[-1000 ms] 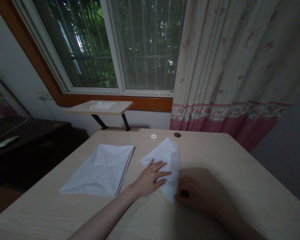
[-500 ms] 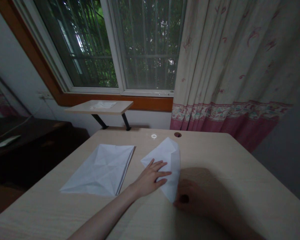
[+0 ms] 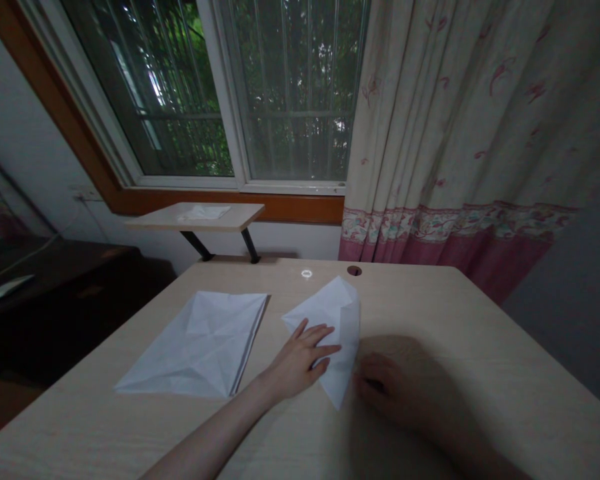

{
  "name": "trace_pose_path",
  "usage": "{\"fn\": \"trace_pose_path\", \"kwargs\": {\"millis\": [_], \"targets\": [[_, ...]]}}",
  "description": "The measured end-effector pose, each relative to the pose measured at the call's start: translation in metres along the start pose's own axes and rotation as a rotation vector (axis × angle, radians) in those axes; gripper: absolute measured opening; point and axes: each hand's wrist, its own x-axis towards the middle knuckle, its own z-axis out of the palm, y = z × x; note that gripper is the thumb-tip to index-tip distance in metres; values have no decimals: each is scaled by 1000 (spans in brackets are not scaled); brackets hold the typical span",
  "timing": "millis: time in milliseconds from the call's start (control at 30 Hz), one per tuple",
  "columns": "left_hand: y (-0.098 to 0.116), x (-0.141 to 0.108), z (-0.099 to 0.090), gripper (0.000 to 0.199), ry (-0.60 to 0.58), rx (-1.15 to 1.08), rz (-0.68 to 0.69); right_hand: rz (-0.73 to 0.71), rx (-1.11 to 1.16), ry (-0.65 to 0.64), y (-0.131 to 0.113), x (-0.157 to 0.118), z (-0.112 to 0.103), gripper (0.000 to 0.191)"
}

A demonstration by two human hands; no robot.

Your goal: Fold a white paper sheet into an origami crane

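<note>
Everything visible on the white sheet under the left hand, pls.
The white sheet looks like thin paper, folded, with crease lines near its right side and pointed corners at left, far and near ends. It lies on the pale wood-look table. The left hand rests on it, fingers spread, hiding part. The right hand is curled beside its right edge; contact is unclear.

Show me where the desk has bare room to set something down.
The widest bare patch of desk lies between the right hand and the desk's right edge. A narrow strip separates the larger paper from the smaller paper. Crowding is around the latter: left hand on it, right hand close beside.
</note>
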Motion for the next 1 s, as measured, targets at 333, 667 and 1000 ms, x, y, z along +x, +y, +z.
{"fn": "trace_pose_path", "kwargs": {"millis": [333,667,1000], "targets": [[-3,0,2,47,53,24,12,186,-262,179,43,-11,13,36],[-2,0,1,47,60,50,14,235,-194,168,50,-8,16,34],[-2,0,2,48,76,28,39,198,-247,227,51,-8,18,31]]}}
